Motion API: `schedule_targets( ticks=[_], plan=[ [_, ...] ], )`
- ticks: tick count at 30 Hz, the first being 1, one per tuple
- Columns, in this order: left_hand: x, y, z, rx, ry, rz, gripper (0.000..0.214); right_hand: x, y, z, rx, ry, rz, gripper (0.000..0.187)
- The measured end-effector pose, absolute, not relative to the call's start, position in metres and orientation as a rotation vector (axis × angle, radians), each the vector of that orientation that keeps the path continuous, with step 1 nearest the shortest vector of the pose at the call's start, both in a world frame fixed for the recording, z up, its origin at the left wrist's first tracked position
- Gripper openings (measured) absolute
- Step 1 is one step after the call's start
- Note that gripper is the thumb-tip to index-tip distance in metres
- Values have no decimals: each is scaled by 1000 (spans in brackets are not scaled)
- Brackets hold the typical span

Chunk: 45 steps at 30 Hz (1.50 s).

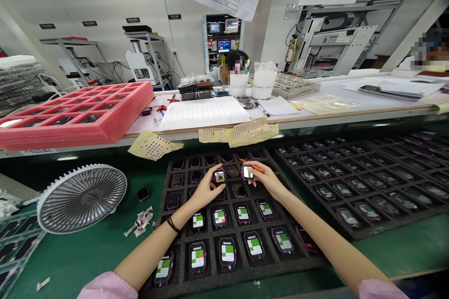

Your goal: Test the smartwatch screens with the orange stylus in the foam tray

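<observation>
A black foam tray (164, 224) lies on the green mat, holding several purple smartwatch bodies with lit green and white screens. My left hand (206, 190) is closed on one watch (220, 176), lifted a little over the tray's middle rows. My right hand (264, 178) is closed on a second watch (247, 172) just to the right, with an orange pen-like stick (255, 166) lying across its fingers. The two watches are held side by side, screens up. The tray's far rows hold watches with dark screens.
A second black tray (354, 229) of watches sits to the right. A small white fan (81, 196), a loose watch (143, 194) and paper scraps (140, 222) lie at the left. Pink trays (73, 119), papers and sticker sheets (253, 131) cover the raised shelf. Other people sit beyond.
</observation>
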<state>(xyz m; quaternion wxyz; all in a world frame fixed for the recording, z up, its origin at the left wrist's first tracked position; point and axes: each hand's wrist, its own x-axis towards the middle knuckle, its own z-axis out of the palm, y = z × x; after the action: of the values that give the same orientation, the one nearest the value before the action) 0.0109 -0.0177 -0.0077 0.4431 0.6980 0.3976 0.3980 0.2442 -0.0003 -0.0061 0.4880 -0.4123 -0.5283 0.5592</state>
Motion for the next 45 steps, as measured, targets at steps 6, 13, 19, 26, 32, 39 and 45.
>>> schedule_targets(
  ticks=[6, 13, 19, 26, 32, 39, 45],
  plan=[
    [10, -20, -6, 1819, 983, 1021, 63, 244, -2, -5, -1007, -1285, 1354, 30],
    [11, -20, -7, 1862, 961, 1071, 55, 244, -1, -4, -1025, -1292, 1342, 32],
    [12, -20, -4, 1860, 970, 1075, 54, 244, -1, -4, -1017, -1288, 1340, 32],
    [11, -21, -6, 1845, 994, 1067, 56, 244, -1, -4, -1017, -1280, 1344, 32],
    [12, -22, -2, 1846, 1022, 1068, 54, 245, -1, -6, -1016, -1285, 1349, 31],
    [11, -22, -4, 1812, 986, 1073, 48, 245, 0, -8, -1009, -1287, 1351, 31],
    [10, -21, -6, 1788, 977, 1086, 46, 245, 0, -6, -1012, -1281, 1350, 31]
  ],
)
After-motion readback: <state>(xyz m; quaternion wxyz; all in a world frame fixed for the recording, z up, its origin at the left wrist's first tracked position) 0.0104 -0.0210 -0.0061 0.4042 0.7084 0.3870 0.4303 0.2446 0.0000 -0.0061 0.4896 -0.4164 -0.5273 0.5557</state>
